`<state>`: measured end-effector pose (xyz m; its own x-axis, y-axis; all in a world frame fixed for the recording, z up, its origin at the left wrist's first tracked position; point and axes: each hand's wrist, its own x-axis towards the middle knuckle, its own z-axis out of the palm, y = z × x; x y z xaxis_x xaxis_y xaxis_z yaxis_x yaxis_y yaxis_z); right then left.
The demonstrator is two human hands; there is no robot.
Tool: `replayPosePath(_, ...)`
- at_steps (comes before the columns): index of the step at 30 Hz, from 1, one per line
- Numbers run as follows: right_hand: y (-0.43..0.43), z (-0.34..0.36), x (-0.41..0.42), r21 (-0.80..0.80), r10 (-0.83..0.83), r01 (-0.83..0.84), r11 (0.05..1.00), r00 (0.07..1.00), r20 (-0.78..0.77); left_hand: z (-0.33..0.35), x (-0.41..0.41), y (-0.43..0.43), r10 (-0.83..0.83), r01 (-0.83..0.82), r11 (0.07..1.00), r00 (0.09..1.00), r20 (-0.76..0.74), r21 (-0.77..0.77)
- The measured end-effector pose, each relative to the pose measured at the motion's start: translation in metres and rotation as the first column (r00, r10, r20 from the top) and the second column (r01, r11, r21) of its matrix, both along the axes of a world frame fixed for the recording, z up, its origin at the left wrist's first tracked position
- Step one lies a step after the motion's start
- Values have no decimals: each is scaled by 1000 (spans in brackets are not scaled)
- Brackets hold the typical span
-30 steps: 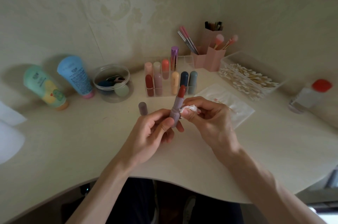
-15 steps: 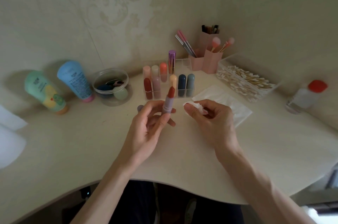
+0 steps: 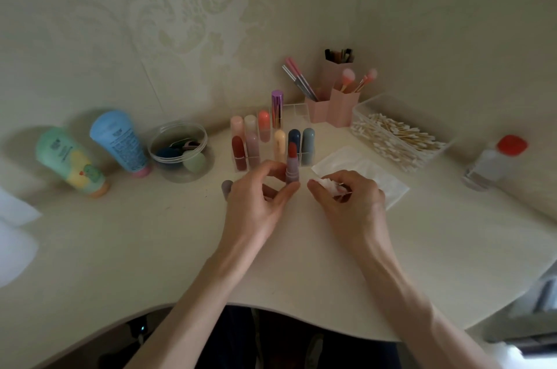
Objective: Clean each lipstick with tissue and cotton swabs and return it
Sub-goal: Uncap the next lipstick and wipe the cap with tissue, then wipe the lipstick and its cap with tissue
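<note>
Left grip (image 3: 259, 197): pinches lipstick (image 3: 291, 165) by its base, upright, bullet up.
Right grip (image 3: 346, 200): pinches tissue (image 3: 327, 183), just right of lipstick, not touching.

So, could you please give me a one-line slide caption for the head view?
Left hand holds an uncapped red lipstick upright while right hand pinches crumpled tissue beside it.

Right hand (image 3: 349, 200): pulling away from the lipstick (image 3: 291, 164), now sitting clear to its right.
Tissue wad (image 3: 327, 183): coming off the tube, no longer touching it.
Left hand (image 3: 256, 197): straightening the lipstick from a tilt to upright, pinching its base at the fingertips.
</note>
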<state>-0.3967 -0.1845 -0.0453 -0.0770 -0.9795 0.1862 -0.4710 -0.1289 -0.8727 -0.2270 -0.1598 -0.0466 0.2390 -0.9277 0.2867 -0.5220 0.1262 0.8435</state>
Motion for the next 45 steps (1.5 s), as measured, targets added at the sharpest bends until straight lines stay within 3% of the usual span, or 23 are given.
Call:
replayPosePath(5,1,2,-1,-28,1,-4,1000,994,-111,3,-6,-12,74,-76,997,988,132,10)
replayPosePath(15,2,3,0,-17,4,-6,1000,993,-114,11,-13,-24,102,-111,994,967,234,23)
replayPosePath(23,3,4,1,-28,16,-19,999,996,-87,10,-18,-22,167,-171,985,948,271,-7)
replayPosePath(36,6,3,0,-47,62,-64,997,997,-55,8,-10,-13,137,-146,989,959,247,19)
replayPosePath(45,10,6,6,-76,144,-156,985,979,-146,25,18,42,246,-185,950,941,234,-253)
